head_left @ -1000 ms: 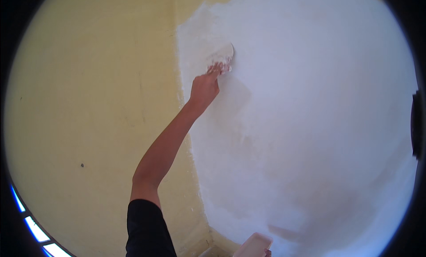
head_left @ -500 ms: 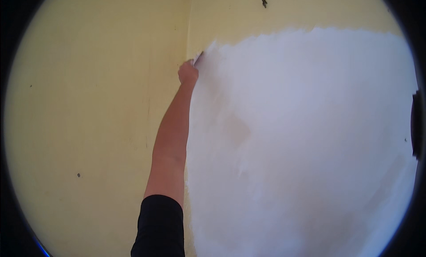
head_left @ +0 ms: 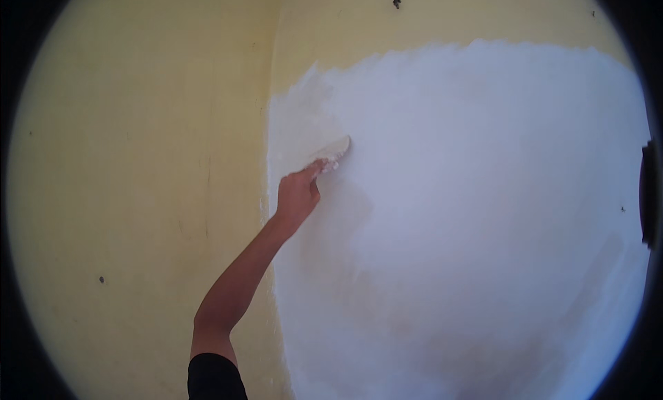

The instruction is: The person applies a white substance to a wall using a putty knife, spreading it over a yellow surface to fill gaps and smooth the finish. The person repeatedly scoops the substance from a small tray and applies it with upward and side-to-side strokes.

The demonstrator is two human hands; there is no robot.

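Note:
My left hand (head_left: pixel 298 194) reaches up to the right-hand wall and is closed round a putty knife (head_left: pixel 336 150). Its blade is smeared with white putty and lies against the wall, tilted toward the upper right. The handle is hidden in my fingers. Under the blade spreads a broad white coat (head_left: pixel 469 158), with duller, beige-tinged patches close to my hand. A ragged upper edge separates it from bare yellow wall (head_left: pixel 449 13). My right hand does not show.
On the left a yellow wall (head_left: pixel 138 158) meets the coated one at a vertical corner. A small dark fixing (head_left: pixel 396 0) sticks out near the top. Small dark specks mark both walls. A dark object (head_left: pixel 648 193) stands at the right rim.
My left hand has moved down and right, away from the corner, with the putty knife. My elbow is more bent. The coated area by the corner, behind my hand before, now shows.

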